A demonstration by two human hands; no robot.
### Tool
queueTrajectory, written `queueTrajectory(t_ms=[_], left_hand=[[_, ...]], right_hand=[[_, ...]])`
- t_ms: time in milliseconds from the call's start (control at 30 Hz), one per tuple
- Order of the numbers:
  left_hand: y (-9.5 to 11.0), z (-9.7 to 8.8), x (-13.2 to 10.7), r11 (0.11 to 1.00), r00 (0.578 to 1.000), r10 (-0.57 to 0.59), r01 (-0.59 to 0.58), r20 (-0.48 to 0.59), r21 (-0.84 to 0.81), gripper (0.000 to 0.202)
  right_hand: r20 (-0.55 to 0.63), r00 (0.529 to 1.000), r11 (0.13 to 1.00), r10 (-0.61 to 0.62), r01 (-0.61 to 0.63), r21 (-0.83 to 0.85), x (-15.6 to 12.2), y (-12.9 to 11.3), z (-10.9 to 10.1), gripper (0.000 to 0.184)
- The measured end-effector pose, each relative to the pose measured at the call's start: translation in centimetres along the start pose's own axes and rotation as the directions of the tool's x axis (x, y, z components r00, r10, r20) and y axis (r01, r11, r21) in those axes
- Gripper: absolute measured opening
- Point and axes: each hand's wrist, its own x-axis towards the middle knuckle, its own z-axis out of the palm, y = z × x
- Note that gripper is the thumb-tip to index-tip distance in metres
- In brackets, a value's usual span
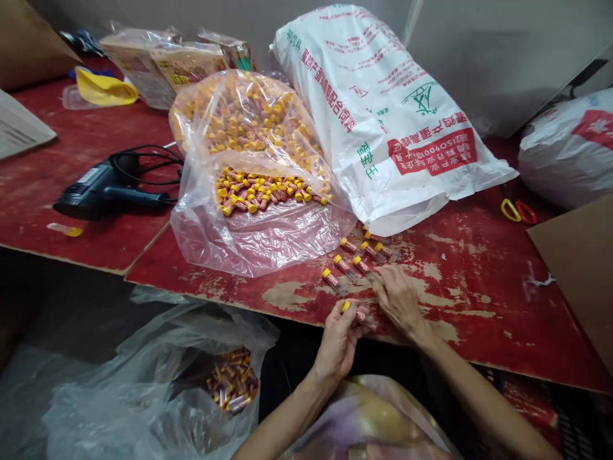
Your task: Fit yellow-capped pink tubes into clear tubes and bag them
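My left hand (pixel 339 337) is closed on a small clear tube with a yellow cap (pixel 353 312), held at the front edge of the worn red table (pixel 479 281). My right hand (pixel 398 299) lies on the table just right of it, fingers bent and touching the ends of several yellow-capped tubes (pixel 357 259) laid side by side. Whether the right hand grips one is unclear. A big clear plastic bag (pixel 249 166) full of the same tubes lies open behind them.
A large white printed sack (pixel 383 108) leans behind the tubes. A black heat gun with cable (pixel 103 188) lies left. Scissors with yellow and red handles (pixel 518 211) lie right, cardboard (pixel 579 262) beyond. A clear bag with tubes (pixel 232 383) hangs below the table edge.
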Motion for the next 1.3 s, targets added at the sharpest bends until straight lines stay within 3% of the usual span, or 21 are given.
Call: queueTrajectory(t_ms=[133,233,300,400,467,533,633,733,800,900,1000,1100,1167,1233,1300], left_hand=[[0.0,-0.4,-0.7,0.997,0.997,-0.076,0.076,-0.007,0.028,0.035],[-0.1,-0.6,-1.0,0.989,0.99,-0.141,0.14,0.024,0.037,0.036],[-0.3,-0.8,-0.8,0.987,0.986,-0.156,0.154,0.05,0.045,0.034],[-0.6,-0.9,-0.4,0.98,0.978,-0.195,0.192,0.067,0.054,0.036],[-0.8,-1.0,-0.1,0.972,0.972,-0.226,0.221,0.061,0.073,0.038],[-1.0,-1.1,0.1,0.968,0.97,-0.237,0.231,0.049,0.102,0.043],[-1.0,-0.8,0.3,0.967,0.971,-0.236,0.232,0.023,0.105,0.048],[-0.5,-0.4,0.4,0.964,0.966,-0.258,0.257,0.016,0.063,0.039],[-0.2,-0.3,0.2,0.964,0.963,-0.266,0.266,0.034,0.011,0.032],[0.0,-0.8,-0.2,0.959,0.967,-0.24,0.25,0.088,-0.13,0.029],[-0.1,-1.7,-0.5,0.941,0.98,-0.193,0.201,0.055,-0.274,0.022],[-0.1,-2.3,-0.5,0.943,0.987,-0.159,0.15,-0.006,-0.298,0.022],[0.0,-2.4,-0.6,0.955,0.99,-0.14,0.137,0.006,-0.263,0.026],[0.1,-2.4,-0.7,0.966,0.992,-0.126,0.126,0.015,-0.227,0.027],[0.1,-2.4,-1.0,0.972,0.993,-0.118,0.119,0.017,-0.201,0.026]], right_hand=[[0.192,0.981,0.946,0.005,0.058,-0.319,3.1,0.8,0.6,0.02],[0.281,0.957,0.933,0.078,0.03,-0.36,2.8,1.0,-1.0,0.019],[0.393,0.907,0.93,0.152,0.003,-0.367,2.3,1.3,-3.1,0.022],[0.583,0.775,0.907,0.244,0.03,-0.419,2.1,1.5,-5.4,0.029],[0.656,0.71,0.894,0.258,0.082,-0.44,2.4,1.2,-5.6,0.03],[0.669,0.696,0.879,0.26,0.116,-0.462,2.6,0.9,-4.8,0.027],[0.621,0.744,0.865,0.248,0.119,-0.488,2.3,1.1,-3.0,0.026],[0.563,0.807,0.9,0.176,0.1,-0.424,1.3,1.9,-2.2,0.027],[0.494,0.866,0.944,0.084,0.089,-0.317,0.1,2.1,-2.1,0.029],[0.27,0.958,0.992,-0.094,0.114,-0.057,-2.3,0.6,-2.0,0.033],[0.083,0.968,0.963,-0.236,0.221,0.157,-3.8,-2.0,-1.7,0.027],[-0.004,0.968,0.954,-0.252,0.249,0.165,-2.2,-3.0,-1.0,0.026],[0.016,0.987,0.984,-0.162,0.16,0.08,0.3,-2.8,-0.1,0.026],[0.123,0.988,0.993,-0.094,0.102,-0.062,3.1,-2.5,0.9,0.024],[0.254,0.965,0.973,-0.074,0.126,-0.195,5.3,-2.3,1.8,0.022]])
